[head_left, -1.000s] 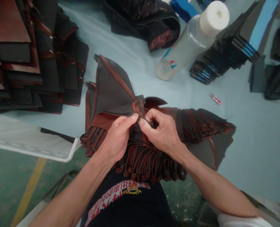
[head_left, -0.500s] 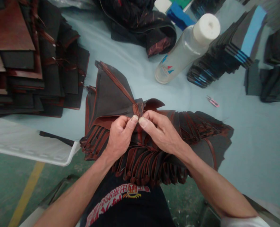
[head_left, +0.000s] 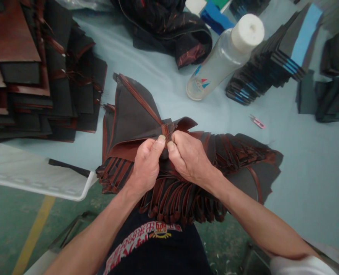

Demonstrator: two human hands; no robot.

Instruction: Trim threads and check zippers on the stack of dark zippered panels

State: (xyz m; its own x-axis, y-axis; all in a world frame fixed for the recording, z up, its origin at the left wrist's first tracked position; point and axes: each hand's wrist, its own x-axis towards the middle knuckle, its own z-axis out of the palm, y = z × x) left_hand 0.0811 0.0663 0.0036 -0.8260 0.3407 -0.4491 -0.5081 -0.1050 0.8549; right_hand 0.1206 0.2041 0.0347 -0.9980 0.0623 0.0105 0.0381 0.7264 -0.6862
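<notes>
A thick bundle of dark grey fabric pieces [head_left: 135, 110] with reddish-brown edging lies across the table's front edge and hangs partly over it. Both hands meet at its middle, where a brown strip [head_left: 165, 130] gathers the top piece. My left hand [head_left: 148, 162] is closed, thumb pressed over the bent forefinger, pinching the fabric at that strip. Close beside it, my right hand [head_left: 189, 156] is curled tight against the same spot, its thumb bent over the fingers. What lies inside its grip is hidden; thread or a fabric edge cannot be told apart there.
Stacked brown and black pieces [head_left: 80, 88] fill the left. A white plastic bin [head_left: 43, 187] juts out below them. Behind the bundle stands a clear bottle [head_left: 215, 65] with a white cap. Small pink thread snips [head_left: 257, 122] lie right, near black-and-blue stacks [head_left: 289, 49].
My right hand has curled from an open-looking pinch into a tighter fist and shifted slightly up. The left thumb has moved up a little along the brown strip.
</notes>
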